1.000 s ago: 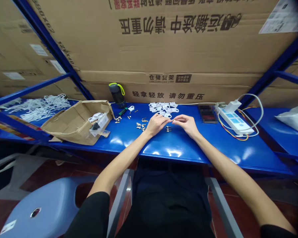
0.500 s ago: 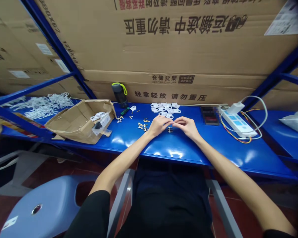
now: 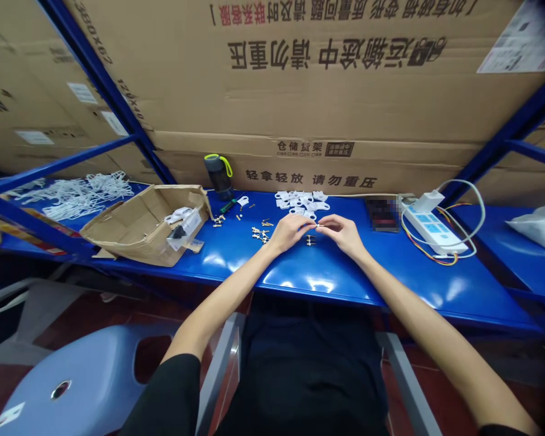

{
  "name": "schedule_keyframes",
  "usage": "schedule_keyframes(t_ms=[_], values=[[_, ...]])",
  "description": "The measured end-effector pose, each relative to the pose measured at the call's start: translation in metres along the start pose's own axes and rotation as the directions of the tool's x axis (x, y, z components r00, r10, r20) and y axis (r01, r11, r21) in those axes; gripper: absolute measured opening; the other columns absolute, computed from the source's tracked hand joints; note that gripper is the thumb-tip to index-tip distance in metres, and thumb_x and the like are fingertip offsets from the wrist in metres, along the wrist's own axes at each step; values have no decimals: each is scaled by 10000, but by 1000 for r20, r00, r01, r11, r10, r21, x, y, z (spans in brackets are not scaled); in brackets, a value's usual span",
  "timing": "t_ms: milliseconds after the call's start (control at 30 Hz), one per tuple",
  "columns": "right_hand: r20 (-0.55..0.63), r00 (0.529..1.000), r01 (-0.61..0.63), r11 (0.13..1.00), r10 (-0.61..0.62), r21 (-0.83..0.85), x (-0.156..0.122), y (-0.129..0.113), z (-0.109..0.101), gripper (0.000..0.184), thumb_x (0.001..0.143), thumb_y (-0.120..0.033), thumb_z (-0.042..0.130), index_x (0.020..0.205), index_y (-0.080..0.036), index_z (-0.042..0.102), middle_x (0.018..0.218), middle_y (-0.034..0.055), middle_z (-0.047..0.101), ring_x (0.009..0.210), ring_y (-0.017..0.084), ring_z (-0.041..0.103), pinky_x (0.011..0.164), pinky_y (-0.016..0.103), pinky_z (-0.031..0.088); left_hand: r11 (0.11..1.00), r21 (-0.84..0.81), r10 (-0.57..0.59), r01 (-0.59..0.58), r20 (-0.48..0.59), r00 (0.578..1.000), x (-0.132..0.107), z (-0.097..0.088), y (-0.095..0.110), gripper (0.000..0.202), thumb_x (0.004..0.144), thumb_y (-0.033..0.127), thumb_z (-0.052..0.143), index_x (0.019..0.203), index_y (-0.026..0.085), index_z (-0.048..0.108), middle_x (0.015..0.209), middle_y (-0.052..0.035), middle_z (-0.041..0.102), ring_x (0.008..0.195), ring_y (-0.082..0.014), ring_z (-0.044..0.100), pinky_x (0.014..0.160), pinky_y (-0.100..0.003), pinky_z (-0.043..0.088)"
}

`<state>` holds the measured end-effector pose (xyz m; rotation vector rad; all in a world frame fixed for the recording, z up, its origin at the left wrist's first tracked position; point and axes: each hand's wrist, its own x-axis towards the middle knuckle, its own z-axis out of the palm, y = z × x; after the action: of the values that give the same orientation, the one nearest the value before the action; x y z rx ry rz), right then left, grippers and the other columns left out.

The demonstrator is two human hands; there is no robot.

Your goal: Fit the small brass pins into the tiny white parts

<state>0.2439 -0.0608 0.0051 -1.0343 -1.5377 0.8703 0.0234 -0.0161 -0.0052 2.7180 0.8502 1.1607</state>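
We keep the narrow grip of our left hand (image 3: 289, 232) and right hand (image 3: 344, 233) pinched on one tiny, slim, pale piece (image 3: 319, 226), partly hidden, over the glossy blue table (image 3: 345, 272). Uneven fingertip pressure could make it spring loose. At seven o'clock from it, a short row of dark-and-brass pins (image 3: 310, 240) could scatter if we brush it; at eleven, white plastic ring-ended parts (image 3: 301, 201) could hide a dropped piece.
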Motion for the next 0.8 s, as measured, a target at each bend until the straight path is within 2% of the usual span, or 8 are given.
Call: schedule_keyframes(t_ms=[133,267,467,800], values=[[-37,998,38,994,-42,-106,2,0,-6,365,813,-606,828,902,-253,798,916,51,820,881,284,766,888,428,611,1000,4,-13,13,-31,999,1,-2,0,307,1097,429,569,1113,213,786,1078,-56,820,1012,-210,754,936,-366,555],[-19,996,78,982,-83,-173,1,0,-8,313,881,-567,773,897,-258,816,942,45,824,900,278,754,879,412,588,1000,14,0,1,-44,999,1,-2,0,282,1092,407,585,1112,206,782,1079,-53,822,1016,-203,754,944,-356,545],[34,994,108,973,-103,-205,0,1,-5,311,906,-564,749,956,-272,841,1018,45,837,947,290,763,898,424,596,1000,17,12,-11,-46,999,0,-1,-1,262,1085,390,601,1097,200,781,1064,-48,824,993,-201,753,930,-355,545],[56,992,120,966,-110,-230,-1,6,-7,268,927,-511,733,987,-281,857,1040,40,843,976,302,771,901,432,597,1000,-2,-3,3,-20,1000,-1,-1,-2,289,1099,400,574,1104,209,791,1066,-47,827,978,-194,756,933,-359,556]])
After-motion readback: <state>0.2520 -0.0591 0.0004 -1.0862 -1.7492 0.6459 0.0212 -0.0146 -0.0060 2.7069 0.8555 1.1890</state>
